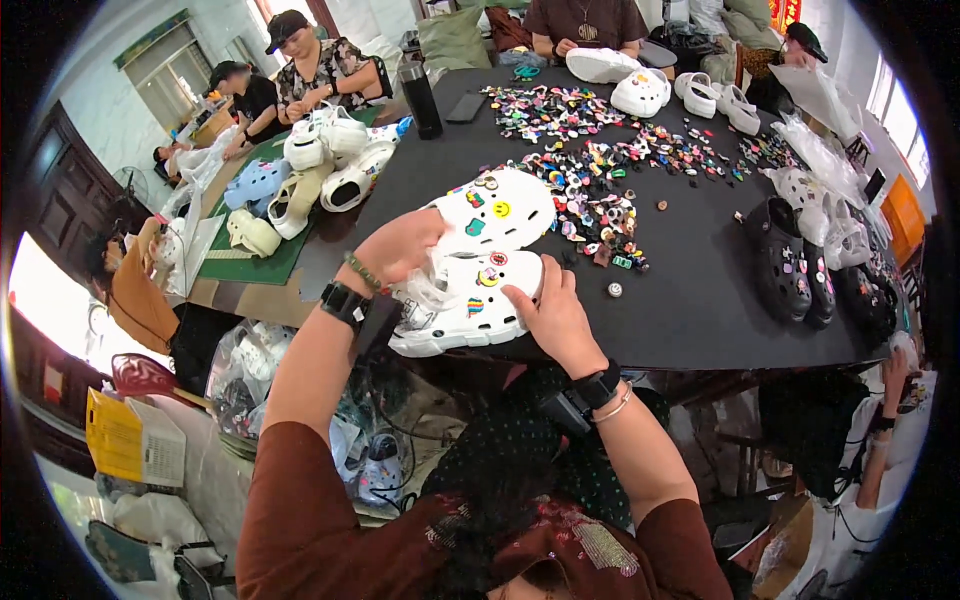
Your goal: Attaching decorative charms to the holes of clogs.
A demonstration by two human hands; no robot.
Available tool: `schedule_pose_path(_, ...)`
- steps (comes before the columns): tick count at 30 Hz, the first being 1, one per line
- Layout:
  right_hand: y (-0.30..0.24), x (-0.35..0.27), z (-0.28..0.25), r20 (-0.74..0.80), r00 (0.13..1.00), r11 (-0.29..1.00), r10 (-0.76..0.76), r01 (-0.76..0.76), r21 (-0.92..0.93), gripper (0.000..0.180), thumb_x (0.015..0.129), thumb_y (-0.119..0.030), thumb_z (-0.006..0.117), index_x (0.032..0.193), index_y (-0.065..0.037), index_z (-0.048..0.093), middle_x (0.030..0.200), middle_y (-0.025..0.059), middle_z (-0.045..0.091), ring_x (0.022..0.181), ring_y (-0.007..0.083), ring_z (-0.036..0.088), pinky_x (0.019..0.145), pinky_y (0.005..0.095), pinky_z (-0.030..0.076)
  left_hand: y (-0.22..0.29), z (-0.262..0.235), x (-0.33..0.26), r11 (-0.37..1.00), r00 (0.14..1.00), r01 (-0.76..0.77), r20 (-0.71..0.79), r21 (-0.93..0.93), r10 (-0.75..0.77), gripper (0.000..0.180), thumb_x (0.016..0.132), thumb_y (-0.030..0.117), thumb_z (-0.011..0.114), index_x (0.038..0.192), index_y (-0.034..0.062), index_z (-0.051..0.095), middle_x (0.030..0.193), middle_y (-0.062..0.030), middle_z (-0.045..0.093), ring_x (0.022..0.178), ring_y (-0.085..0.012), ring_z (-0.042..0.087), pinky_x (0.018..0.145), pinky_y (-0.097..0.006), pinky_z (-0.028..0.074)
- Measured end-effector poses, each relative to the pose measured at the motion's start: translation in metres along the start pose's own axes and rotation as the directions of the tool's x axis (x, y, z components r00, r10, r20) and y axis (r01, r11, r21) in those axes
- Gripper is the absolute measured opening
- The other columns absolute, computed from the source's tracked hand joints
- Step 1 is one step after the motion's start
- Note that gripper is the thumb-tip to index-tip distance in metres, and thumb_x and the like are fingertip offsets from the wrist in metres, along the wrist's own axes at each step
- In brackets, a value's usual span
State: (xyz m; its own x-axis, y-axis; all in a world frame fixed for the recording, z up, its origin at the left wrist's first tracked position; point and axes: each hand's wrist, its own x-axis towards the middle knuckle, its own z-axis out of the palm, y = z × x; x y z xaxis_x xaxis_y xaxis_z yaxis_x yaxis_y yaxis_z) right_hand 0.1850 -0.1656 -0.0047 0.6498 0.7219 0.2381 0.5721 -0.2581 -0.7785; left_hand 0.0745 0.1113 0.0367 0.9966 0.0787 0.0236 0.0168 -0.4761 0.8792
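Two white clogs with colourful charms lie side by side at the table's near edge. My right hand grips the toe of the nearer clog, thumb on top and fingers round its front. That clog bears a rainbow, a moon and a round red charm. At its heel opening, crumpled clear plastic bunches beneath my left hand. The left fingers are partly blurred but look closed on the plastic. Just beyond, the other clog carries a yellow smiley and several more charms.
Loose charms cover much of the black table. Black clogs stand at the right, near clear bags. More clogs are piled at the left, by a black bottle. Several people work around the tables. Bagged clogs sit below left.
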Motion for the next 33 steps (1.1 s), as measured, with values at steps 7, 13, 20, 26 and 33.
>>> schedule_pose_path(7,0.007,0.002,-0.001,0.014,1.0,1.0,0.025,-0.025,0.003,0.076,0.089,-0.045,0.067,0.139,0.003,0.035,0.117,0.0322,0.049,0.1,0.0491,0.058,0.085,0.0484,0.052,0.034,0.036,0.039,0.485,0.887,0.163,-0.087,-0.859,-0.454,0.041,0.1,0.03,0.054,0.121,-0.0051,0.056,0.112,-0.016,0.068,0.094,-0.0228,0.07,0.08,-0.038,0.059)
schedule_pose_path(13,0.004,0.022,-0.035,0.074,0.995,0.975,-0.066,0.08,-0.208,0.037,0.095,-0.037,0.058,0.094,0.0,0.059,0.082,0.0205,0.067,0.08,0.0394,0.066,0.067,0.0471,0.051,0.026,0.049,0.031,0.562,0.853,0.091,-0.226,-0.822,-0.47,0.036,0.098,0.021,0.059,0.12,-0.0079,0.056,0.11,-0.0157,0.069,0.089,-0.0217,0.071,0.078,-0.036,0.06)
schedule_pose_path(20,-0.033,0.07,-0.066,-0.152,0.839,0.846,-0.522,0.487,-0.216,0.038,0.075,-0.012,0.078,0.108,-0.002,0.06,0.104,0.0161,0.06,0.096,0.0342,0.059,0.082,0.0414,0.049,0.019,0.068,0.023,0.881,0.814,0.141,-0.454,-0.452,-0.363,0.025,0.095,0.018,0.064,0.107,-0.004,0.066,0.098,-0.0097,0.072,0.078,-0.0139,0.07,0.064,-0.03,0.057)
schedule_pose_path(26,-0.019,0.111,-0.058,0.095,0.765,0.747,-0.638,0.644,-0.165,0.049,0.067,-0.007,0.08,0.112,-0.007,0.06,0.113,0.012,0.056,0.113,0.0337,0.051,0.095,0.0412,0.044,0.045,0.072,0.024,0.876,0.803,0.174,-0.45,-0.45,-0.391,0.024,0.095,0.017,0.064,0.108,-0.003,0.067,0.097,-0.0093,0.072,0.077,-0.0138,0.07,0.065,-0.03,0.057)
schedule_pose_path(33,-0.022,0.14,-0.043,0.296,0.728,0.734,-0.619,0.67,-0.111,0.048,0.063,-0.008,0.082,0.105,-0.007,0.059,0.106,0.0115,0.054,0.103,0.0326,0.054,0.088,0.04,0.048,0.029,0.071,0.023,0.913,0.835,0.15,-0.445,-0.381,-0.323,0.025,0.095,0.018,0.064,0.11,-0.0014,0.068,0.097,-0.0077,0.073,0.077,-0.0134,0.069,0.067,-0.029,0.056)
